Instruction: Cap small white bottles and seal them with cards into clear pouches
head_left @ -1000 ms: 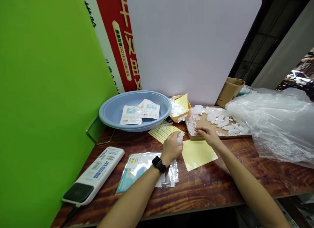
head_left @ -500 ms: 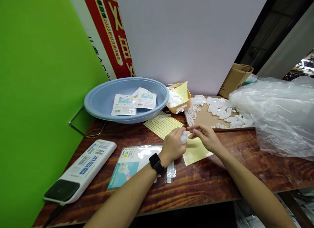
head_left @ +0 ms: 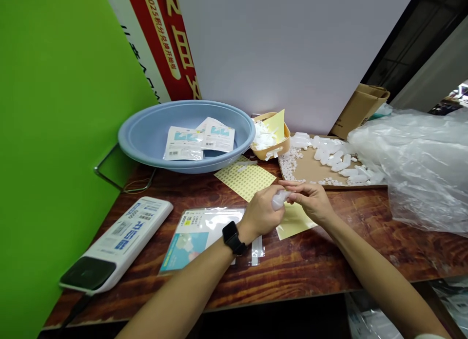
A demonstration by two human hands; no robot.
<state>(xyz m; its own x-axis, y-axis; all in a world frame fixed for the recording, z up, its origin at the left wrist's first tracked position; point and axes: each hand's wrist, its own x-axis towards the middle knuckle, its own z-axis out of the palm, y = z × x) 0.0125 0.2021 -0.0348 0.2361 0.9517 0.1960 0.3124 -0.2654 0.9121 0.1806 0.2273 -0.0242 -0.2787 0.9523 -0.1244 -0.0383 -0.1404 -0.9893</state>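
Note:
My left hand [head_left: 260,211], with a black watch on its wrist, is closed around a small translucent plastic bottle [head_left: 279,199]. The bottle lies on its side, its narrow end toward the right. At that end my right hand [head_left: 310,200] pinches with thumb and fingertips; any tiny part between them is hidden. Below both hands lies a plain yellow sheet [head_left: 297,223]. Just behind the left hand is a yellow sheet of small round stickers [head_left: 245,179]. A clear printed pouch [head_left: 193,241] lies flat left of the left wrist.
A blue basin [head_left: 146,149] with several printed packets [head_left: 185,143] stands at the back left. Beside it is a tan basket [head_left: 284,146] of white strips. A cardboard tray [head_left: 307,169] holds more bottles and small caps. Plastic bagging [head_left: 427,168] fills the right; a white device [head_left: 120,246] lies left.
The bottle has turned from upright-tilted to nearly level, pointing at my right hand. My right fingers have closed in on its narrow end. The camera view has shifted slightly.

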